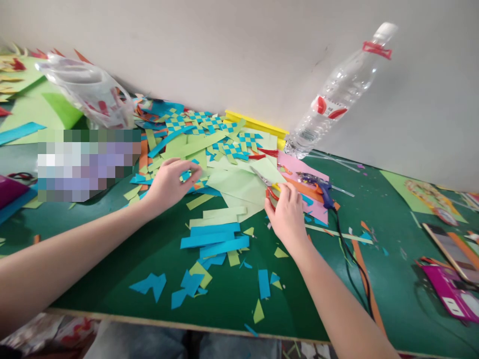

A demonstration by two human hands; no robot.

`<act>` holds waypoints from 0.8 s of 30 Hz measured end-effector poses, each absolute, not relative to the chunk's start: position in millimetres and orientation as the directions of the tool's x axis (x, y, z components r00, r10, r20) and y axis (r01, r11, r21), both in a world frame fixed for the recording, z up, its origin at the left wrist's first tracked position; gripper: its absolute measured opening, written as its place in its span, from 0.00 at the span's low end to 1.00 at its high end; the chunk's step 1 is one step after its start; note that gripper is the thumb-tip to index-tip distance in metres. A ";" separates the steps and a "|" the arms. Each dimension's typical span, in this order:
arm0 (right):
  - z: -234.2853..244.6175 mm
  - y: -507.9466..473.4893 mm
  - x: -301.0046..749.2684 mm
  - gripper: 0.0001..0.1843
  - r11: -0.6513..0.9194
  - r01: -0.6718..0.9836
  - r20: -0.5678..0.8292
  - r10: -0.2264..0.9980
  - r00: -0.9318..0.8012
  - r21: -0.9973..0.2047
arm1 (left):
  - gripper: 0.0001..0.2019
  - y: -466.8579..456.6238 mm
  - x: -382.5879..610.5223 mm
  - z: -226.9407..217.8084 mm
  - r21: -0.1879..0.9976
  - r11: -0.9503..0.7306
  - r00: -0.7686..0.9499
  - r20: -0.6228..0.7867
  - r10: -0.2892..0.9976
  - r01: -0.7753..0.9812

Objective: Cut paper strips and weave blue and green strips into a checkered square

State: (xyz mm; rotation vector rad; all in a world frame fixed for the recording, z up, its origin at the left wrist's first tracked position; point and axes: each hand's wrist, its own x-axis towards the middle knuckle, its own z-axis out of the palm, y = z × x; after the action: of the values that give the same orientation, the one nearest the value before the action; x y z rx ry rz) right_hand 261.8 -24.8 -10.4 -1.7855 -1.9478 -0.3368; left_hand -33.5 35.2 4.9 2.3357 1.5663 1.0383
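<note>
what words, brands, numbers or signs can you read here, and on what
None reads clearly.
Bottle: print on its red-and-white label, too blurred to read.
Purple box: marks on its white patch, too small to read.

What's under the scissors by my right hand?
Pale green paper shows beneath the blades of the scissors. Your right hand partly covers the handle end, so what's directly under there can't be seen, nor can whatever the paper hides.
</note>
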 end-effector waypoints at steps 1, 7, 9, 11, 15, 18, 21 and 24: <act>-9.7 -25.3 261.6 0.21 0.119 0.984 0.501 0.865 -0.038 -0.130 | 0.08 35.1 -33.5 6.5 0.543 -0.404 0.143 0.458 0.877 0.736; -3.7 -28.6 260.4 0.20 0.143 0.986 0.501 0.862 -0.079 -0.091 | 0.08 33.2 -30.8 10.5 0.832 -0.301 -0.112 0.392 0.913 0.466; -1.5 -29.4 259.7 0.18 0.213 0.969 0.508 0.853 -0.122 -0.125 | 0.09 29.0 -27.4 9.9 0.844 -0.338 -0.112 0.417 0.902 0.416; 1.0 -30.5 257.9 0.13 0.328 0.927 0.522 0.831 -0.192 -0.182 | 0.08 21.8 -22.4 10.0 0.788 -0.376 -0.069 0.464 0.883 0.487; 5.5 -34.1 251.7 0.11 0.530 0.820 0.515 0.775 -0.365 -0.216 | 0.07 5.0 -10.6 12.0 0.625 -0.542 0.219 0.519 0.826 0.562; 7.7 -36.9 247.8 0.12 0.616 0.757 0.480 0.744 -0.465 -0.220 | 0.07 -2.5 -4.3 12.8 0.519 -0.650 0.362 0.554 0.750 0.555; 9.9 -38.7 246.4 0.13 0.630 0.715 0.451 0.755 -0.476 -0.301 | 0.08 -4.8 -2.5 12.2 0.493 -0.669 0.392 0.555 0.734 0.556; 11.9 -39.6 247.4 0.18 0.599 0.662 0.408 0.798 -0.444 -0.450 | 0.08 -4.3 -3.6 11.2 0.543 -0.615 0.355 0.511 0.783 0.572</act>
State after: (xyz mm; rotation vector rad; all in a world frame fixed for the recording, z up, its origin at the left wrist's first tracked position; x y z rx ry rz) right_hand 247.4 -39.6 11.9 -1.1502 -2.2355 0.2997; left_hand -3.6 -4.3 11.2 2.3501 1.2079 1.1144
